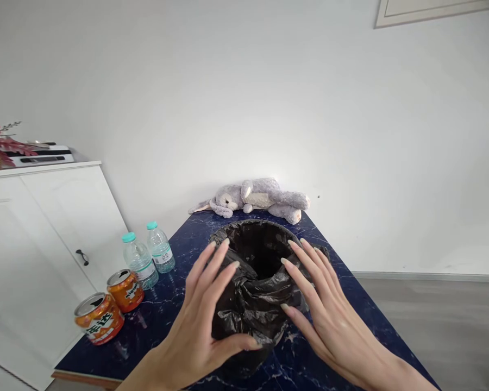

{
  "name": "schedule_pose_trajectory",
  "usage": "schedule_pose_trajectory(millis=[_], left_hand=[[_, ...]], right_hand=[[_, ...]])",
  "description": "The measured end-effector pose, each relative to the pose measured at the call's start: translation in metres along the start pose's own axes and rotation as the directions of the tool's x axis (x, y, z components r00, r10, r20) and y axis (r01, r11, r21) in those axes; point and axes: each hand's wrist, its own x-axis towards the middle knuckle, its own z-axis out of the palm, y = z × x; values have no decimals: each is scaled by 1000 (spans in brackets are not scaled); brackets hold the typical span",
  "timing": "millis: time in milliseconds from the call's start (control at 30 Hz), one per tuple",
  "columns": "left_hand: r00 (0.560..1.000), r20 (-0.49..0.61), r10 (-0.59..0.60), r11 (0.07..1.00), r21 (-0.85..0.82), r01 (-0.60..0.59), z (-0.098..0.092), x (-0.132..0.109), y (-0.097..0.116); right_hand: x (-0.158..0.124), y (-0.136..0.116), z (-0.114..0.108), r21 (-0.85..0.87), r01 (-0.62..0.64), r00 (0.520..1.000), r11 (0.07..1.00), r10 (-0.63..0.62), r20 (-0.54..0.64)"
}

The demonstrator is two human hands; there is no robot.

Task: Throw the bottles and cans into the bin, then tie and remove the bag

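The person's left hand [201, 326] and right hand [330, 320] are at opposite sides of a black plastic bag [248, 307] that lines an open, round container near the middle of the blue, marble-patterned tabletop [152, 320]. Both hands are loosely opened, with the fingers spread and the thumbs apart from them; the fingertips lie at or just over the bag's rim, and whether they press on the plastic is hard to tell. The bag is folded outward over the rim, wrinkled down the front, and its inside is dark. Behind it, a gray plush rabbit [258, 200] lies on its side along the far edge, near the white wall [244, 98]. To the left, two clear bottles with turquoise caps, the nearer [140, 263] and the farther [161, 250], stand upright, with two orange cans, the front one [101, 320] and the rear one [126, 292], in front of them. Beyond the left edge is a white cabinet [61, 217].
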Motion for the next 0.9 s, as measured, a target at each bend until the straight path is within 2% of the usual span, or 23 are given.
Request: schedule_pose_trajectory(millis=[133,267,333,467,567,667,800,900], left_hand=[[998,56,-38,998,-37,41,5,-10,-2],[992,-36,-119,992,-54,117,-8,-22,-14],[979,-117,-167,986,-3,167,-19,-27,-24],[947,-232,-224,950,165,265,-43,-34,-53],[937,-256,-236,917,259,302,-58,-38,-76],[925,-281,-256,896,291,337,-68,-42,-89],[921,-295,-255,871,344,352,-74,-49,-92],[923,-290,-253,837,412,359,-79,-57,-98]], right_hand=[[-8,2,8,83,-57,998,995,57,-2],[-29,8,7,161,-211,977,964,213,7],[-43,12,7,174,-336,942,926,334,42],[-78,30,19,183,-578,816,795,564,127],[-110,50,37,178,-631,775,755,606,178],[-135,64,54,172,-666,743,726,623,244],[-150,67,71,160,-681,722,715,620,306],[-154,63,83,167,-676,727,718,614,307]])
